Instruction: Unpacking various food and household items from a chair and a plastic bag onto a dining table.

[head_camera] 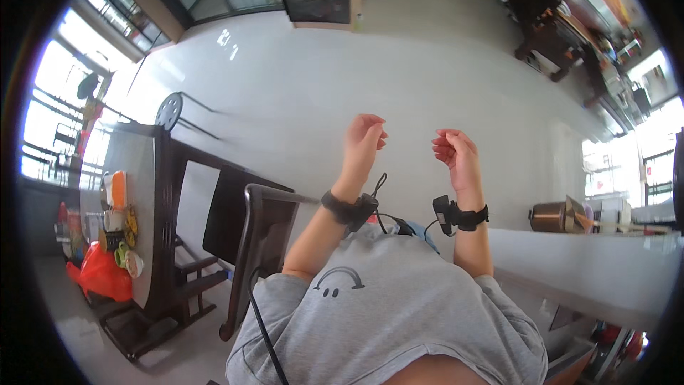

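Note:
My left hand (366, 135) is raised in front of my body above the pale floor (406, 80), its fingers curled in and nothing visible in it. To its right, at nearly the same height, my right hand (455, 151) is also loosely curled and holds nothing that I can see. The two hands are apart. A black strap with a small device (350, 211) wraps my left wrist, and a similar wrist device (459, 215) is on my right. Thin black cables run from both towards the waist of my grey shirt (395, 299).
Left stands a dark wooden chair (248, 256) beside a table (145, 171) bearing cups and a red plastic bag (104, 272). A round stool (170, 111) is beyond. Along the right runs a white counter (577, 262) with a brown pot (548, 217). Dark wooden furniture (550, 37) stands far right.

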Motion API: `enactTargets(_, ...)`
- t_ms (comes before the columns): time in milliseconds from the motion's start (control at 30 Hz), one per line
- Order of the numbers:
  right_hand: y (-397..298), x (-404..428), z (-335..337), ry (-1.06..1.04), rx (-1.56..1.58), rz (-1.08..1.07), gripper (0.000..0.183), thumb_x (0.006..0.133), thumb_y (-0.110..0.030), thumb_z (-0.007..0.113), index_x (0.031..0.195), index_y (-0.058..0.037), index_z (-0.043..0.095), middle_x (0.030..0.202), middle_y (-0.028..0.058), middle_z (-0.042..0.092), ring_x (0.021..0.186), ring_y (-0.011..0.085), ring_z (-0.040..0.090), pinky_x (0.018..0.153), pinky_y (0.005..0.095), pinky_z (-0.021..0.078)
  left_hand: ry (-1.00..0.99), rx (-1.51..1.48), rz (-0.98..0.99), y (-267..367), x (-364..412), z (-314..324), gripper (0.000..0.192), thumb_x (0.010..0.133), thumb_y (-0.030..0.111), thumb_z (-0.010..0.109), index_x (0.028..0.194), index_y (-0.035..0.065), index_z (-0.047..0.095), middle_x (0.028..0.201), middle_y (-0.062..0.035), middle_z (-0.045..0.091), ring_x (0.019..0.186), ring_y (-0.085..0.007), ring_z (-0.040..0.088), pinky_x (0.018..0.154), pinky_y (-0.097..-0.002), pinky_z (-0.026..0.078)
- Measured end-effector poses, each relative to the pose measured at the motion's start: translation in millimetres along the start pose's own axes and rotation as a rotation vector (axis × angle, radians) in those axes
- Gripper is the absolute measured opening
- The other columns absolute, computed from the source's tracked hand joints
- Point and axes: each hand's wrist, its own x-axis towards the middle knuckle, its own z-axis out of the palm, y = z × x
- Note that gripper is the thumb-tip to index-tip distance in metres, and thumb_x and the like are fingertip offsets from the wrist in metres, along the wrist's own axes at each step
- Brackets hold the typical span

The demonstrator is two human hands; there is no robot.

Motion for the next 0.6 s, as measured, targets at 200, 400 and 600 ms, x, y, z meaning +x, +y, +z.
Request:
enactTargets(200,3.3,89.5,51.0,-0.185,-0.018,0.065,0.02,0.081,-0.016,0.044,0.088,-0.0021,0.057,0.075,0.006,0.058,0.068,0.0123,0.055,0.061,0.0237,0.0437,0.316,-0.101,0.044,7.1,63.2,-68.7,0.012,0.078,0.011,0.049,0.088,0.0041,0.053,0.069,-0.0018,0.053,0.06,-0.0074,0.047,0.055,-0.0205,0.039)
enactTargets(400,-1.1,185.2,104.2,-0.319,-0.05,0.16,0.019,0.081,-0.016,0.044,0.088,-0.0029,0.057,0.075,0.0056,0.058,0.068,0.012,0.055,0.062,0.0235,0.0435,0.612,-0.149,0.111,18.8,125.9,-130.2,0.013,0.078,0.011,0.048,0.087,0.0033,0.053,0.068,-0.0019,0.05,0.06,-0.0086,0.046,0.054,-0.0211,0.038)
enactTargets(600,-21.5,277.0,164.5,-0.469,-0.091,0.2,0.019,0.081,-0.016,0.044,0.086,-0.0032,0.057,0.075,0.0048,0.058,0.067,0.0115,0.054,0.062,0.0232,0.0434,0.697,-0.158,0.149,25.2,202.5,-145.5,0.015,0.077,0.011,0.047,0.086,0.0013,0.053,0.068,-0.0016,0.048,0.061,-0.0096,0.045,0.055,-0.0226,0.039)
